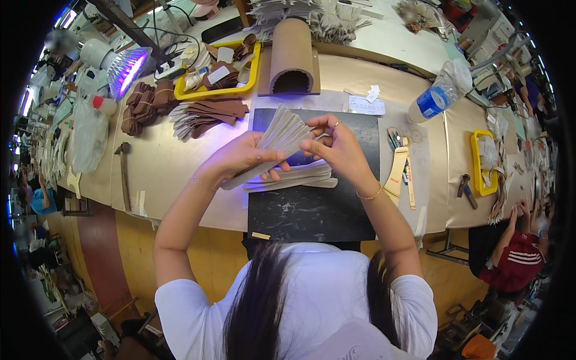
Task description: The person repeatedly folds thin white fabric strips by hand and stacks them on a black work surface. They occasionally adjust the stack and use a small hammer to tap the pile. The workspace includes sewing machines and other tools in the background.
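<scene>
Fanned over the mat (300, 219) toward its eleven o'clock, the grey strips (283, 134) look light, bendy and apt to slide, best held near their gathered eight-o'clock end, the left hand (254, 157) clamped on them, the right hand's (337, 147) grip, at two o'clock, impossible to judge.
</scene>
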### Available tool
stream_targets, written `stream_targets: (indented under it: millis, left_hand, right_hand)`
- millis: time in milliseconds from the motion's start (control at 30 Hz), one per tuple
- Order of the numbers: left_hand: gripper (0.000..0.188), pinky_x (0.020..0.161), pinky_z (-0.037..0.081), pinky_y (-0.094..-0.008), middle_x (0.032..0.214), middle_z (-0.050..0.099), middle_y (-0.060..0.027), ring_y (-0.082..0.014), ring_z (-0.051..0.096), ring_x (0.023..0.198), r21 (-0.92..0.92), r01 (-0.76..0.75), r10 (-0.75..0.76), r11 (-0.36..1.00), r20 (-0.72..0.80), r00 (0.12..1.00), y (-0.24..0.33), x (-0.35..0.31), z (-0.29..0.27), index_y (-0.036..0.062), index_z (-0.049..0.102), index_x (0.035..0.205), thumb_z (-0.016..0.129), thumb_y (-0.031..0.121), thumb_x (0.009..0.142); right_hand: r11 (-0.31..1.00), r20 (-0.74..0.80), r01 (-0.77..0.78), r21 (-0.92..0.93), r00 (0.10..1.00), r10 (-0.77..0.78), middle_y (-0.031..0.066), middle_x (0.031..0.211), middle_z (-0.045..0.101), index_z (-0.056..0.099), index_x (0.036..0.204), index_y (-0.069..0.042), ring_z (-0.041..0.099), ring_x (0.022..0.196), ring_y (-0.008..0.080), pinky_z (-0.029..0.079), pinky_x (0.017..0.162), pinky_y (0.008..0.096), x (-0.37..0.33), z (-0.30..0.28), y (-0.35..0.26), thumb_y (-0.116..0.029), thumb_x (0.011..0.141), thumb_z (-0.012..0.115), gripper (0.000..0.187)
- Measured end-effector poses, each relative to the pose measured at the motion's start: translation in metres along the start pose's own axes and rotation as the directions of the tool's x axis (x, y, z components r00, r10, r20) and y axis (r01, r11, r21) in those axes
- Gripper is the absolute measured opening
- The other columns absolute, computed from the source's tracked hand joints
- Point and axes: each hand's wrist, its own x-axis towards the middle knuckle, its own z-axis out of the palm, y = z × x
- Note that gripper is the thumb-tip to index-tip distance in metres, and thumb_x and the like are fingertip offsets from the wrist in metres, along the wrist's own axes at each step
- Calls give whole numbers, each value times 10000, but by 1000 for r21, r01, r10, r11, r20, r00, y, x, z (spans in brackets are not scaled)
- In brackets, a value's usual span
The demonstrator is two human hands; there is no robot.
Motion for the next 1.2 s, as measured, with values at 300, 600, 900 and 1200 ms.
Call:
stream_targets:
  millis: [300,600,900,1200]
  left_hand:
    - [372,578,538,-233,905,704,-92,-130,695,673,173,92,-74,981,-109,991,-1,30,-34,2,619,1107,734,266,873]
    - [395,549,535,-219,942,652,-70,-139,690,692,159,57,-6,986,-302,953,-20,17,-110,-12,582,1142,686,292,911]
    - [340,561,531,-241,879,632,-58,-134,666,684,92,-96,124,991,-368,922,-36,-17,-114,-1,595,1065,682,298,928]
    - [311,570,536,-245,872,644,-73,-142,665,663,-79,-178,131,981,-411,902,-41,-17,-108,0,600,1074,707,245,914]
  right_hand:
    - [999,-72,-42,-22,997,41,60,821,666,567,1101,5,686,716,112,550,614,220,40,4,35,-73,883,723,279]
    - [971,-269,-180,-158,954,133,94,768,710,646,951,35,721,680,143,566,551,234,67,-15,55,-73,916,670,116]
    - [942,-242,-253,-219,950,199,114,756,709,637,909,35,712,626,151,558,521,237,92,-15,47,-110,911,677,151]
    - [908,-202,-280,-311,953,225,88,698,689,641,918,21,691,578,141,546,500,244,96,-10,39,-126,914,675,151]
